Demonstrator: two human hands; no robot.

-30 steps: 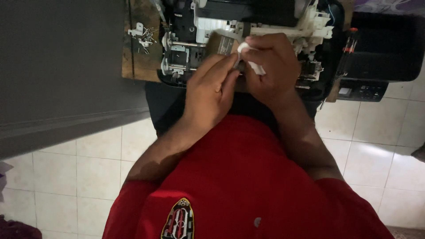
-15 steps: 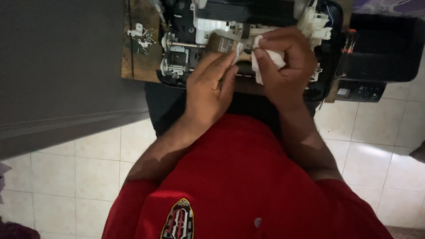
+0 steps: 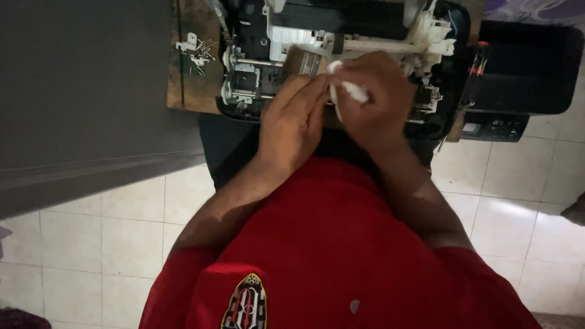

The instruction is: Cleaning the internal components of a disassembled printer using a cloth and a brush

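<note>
Mid-wipe: right hand [image 3: 375, 97] pinches a white tissue [image 3: 347, 91], left hand [image 3: 292, 122] steadies probably a cartridge [image 3: 304, 61]; next needs gentle dabs.

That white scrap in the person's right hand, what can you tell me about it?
The white scrap looks like soft tissue or cloth, crumpled and folded. The right hand pinches it, so most of it is hidden in the fist; one lobe sticks out near the thumb and a thin strip hangs down between the two hands. Its tip lies close to the small brownish part that the left hand steadies, above the opened printer. Whether it touches that part cannot be told.
</note>
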